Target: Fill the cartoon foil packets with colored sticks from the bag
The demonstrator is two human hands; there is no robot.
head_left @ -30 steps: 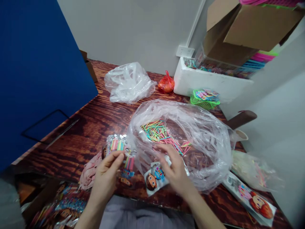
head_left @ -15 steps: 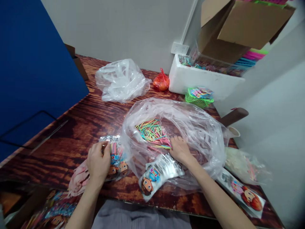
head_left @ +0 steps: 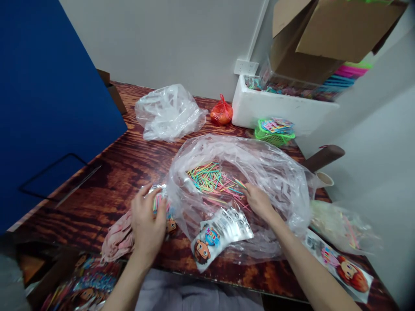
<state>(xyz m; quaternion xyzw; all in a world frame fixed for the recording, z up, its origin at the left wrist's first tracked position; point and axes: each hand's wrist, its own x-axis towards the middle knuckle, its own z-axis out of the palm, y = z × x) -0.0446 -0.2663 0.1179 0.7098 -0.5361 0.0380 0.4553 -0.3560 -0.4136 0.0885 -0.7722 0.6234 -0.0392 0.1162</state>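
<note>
The right hand (head_left: 259, 201) has shifted toward the right edge of the surface (head_left: 113, 183), colored sticks (head_left: 240, 183) now pinched at its fingertips, apparently separating a small bunch from the pile (head_left: 205, 177) in the clear plastic bag (head_left: 275, 162). The left hand (head_left: 148, 220), fingers loosely spread, partly covers filled packets (head_left: 170, 222) toward the near edge.

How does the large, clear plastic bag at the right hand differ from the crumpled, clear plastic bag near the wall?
The large, clear plastic bag is spread wide open, while the crumpled, clear plastic bag lies bunched up. The right hand is inside the large bag's opening, at the thin, multicoloured sticks; no hand touches the crumpled bag. Both are see-through and rest on the brown, wood-patterned table.
</note>
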